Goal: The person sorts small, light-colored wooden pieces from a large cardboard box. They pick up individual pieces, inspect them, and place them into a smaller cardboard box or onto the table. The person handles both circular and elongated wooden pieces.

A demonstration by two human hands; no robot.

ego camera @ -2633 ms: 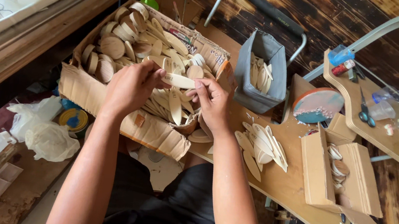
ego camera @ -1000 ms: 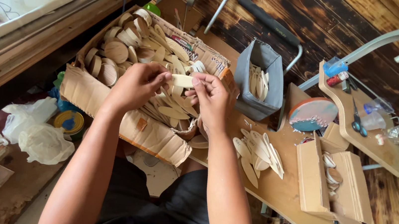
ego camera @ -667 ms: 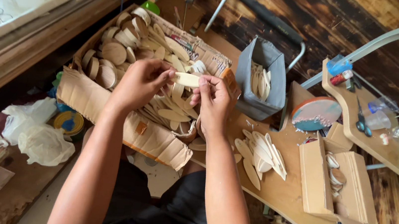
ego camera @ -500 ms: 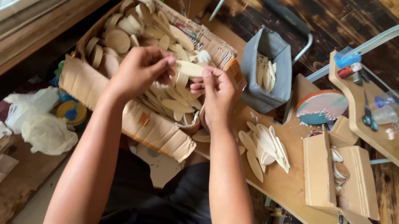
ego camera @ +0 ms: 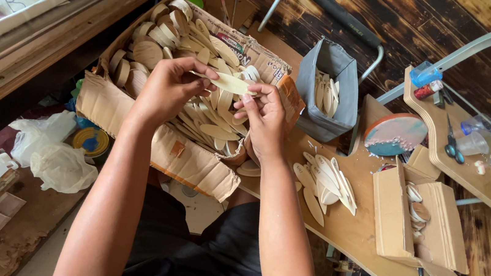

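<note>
Both hands hold one pale, flat, leaf-shaped wooden piece over an open cardboard box. My left hand pinches its left end and my right hand pinches its right end. The box is full of several similar wooden blanks and round wooden discs. The piece is level, just above the heap.
A grey fabric bin with more blanks stands right of the box. Loose blanks lie on a wooden board beside a small cardboard tray and a round sanding disc. Scissors and small bottles sit on another board. Plastic bags lie at left.
The hands have stayed over the box with the same wooden piece, lifting it slightly and turning it between the fingers. The camera has shifted a little.
</note>
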